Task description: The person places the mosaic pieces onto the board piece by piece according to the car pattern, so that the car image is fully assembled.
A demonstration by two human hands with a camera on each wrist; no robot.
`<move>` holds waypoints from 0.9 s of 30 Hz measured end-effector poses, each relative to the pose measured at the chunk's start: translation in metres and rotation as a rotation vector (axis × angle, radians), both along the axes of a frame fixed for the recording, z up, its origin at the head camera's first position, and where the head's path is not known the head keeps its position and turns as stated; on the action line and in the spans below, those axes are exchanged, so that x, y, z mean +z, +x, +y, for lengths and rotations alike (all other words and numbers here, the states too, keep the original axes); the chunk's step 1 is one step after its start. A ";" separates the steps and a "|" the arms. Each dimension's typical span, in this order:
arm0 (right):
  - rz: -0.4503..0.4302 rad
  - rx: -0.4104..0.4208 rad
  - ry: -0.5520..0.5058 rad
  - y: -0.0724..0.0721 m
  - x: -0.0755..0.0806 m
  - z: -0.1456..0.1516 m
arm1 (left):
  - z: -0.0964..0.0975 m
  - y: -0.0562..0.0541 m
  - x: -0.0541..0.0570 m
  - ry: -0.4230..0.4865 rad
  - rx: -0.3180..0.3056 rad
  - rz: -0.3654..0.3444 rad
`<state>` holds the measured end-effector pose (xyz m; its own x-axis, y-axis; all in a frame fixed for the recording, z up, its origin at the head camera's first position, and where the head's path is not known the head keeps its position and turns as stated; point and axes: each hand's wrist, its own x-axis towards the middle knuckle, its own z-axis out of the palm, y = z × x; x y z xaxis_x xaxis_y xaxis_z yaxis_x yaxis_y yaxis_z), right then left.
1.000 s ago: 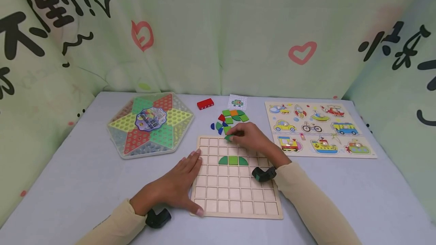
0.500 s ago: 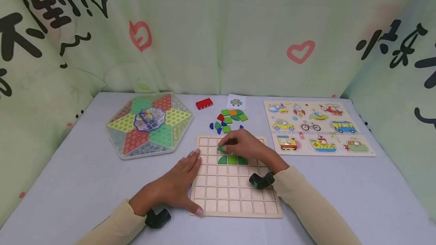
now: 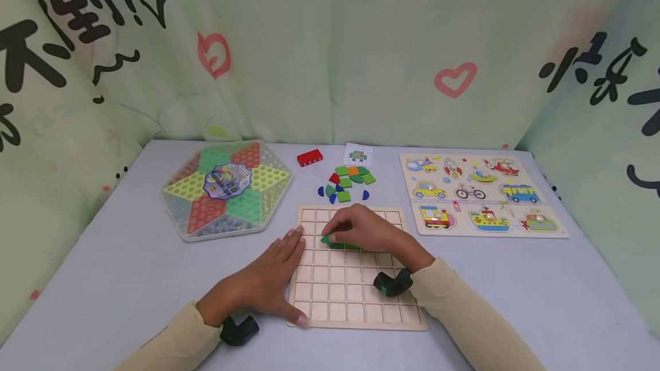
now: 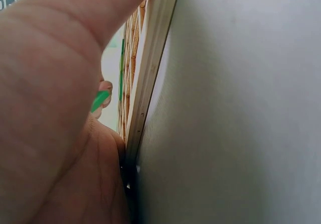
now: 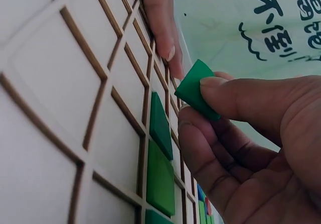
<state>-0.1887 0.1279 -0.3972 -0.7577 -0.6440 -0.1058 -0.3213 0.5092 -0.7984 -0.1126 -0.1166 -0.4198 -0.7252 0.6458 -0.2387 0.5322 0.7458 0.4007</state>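
A green piece (image 5: 190,87) hangs tilted above the wooden grid board (image 3: 353,293)

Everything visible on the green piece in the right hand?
The dark-green piece is flat, smooth and matte, like plastic or painted wood. The thumb partly covers it, so its full outline is unclear. The right hand pinches it between thumb and fingers, tilted, above the wooden grid board and apart from it.

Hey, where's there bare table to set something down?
Two patches look bare: left, between the hexagon board and the left sleeve; right, between the vehicle puzzle and the right sleeve. It's crowded behind the grid board: loose pieces, red block, card.
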 end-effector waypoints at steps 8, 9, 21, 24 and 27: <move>-0.010 0.040 0.013 0.007 0.001 -0.008 | -0.001 0.001 0.000 0.012 -0.008 0.011; -0.013 0.037 0.018 0.008 0.001 -0.008 | -0.001 0.001 0.000 0.009 -0.007 0.012; -0.021 0.078 0.028 0.014 -0.002 -0.013 | -0.001 0.001 -0.001 0.002 0.002 0.003; 0.001 0.072 0.041 0.014 -0.003 -0.013 | -0.001 0.000 -0.001 0.004 -0.003 0.006; 0.031 0.073 0.058 0.016 -0.004 -0.014 | -0.001 0.000 -0.002 0.005 -0.004 0.008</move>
<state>-0.1732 0.1135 -0.4008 -0.7122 -0.6912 -0.1221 -0.3834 0.5288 -0.7573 -0.1127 -0.1177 -0.4213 -0.7245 0.6498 -0.2300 0.5384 0.7418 0.3999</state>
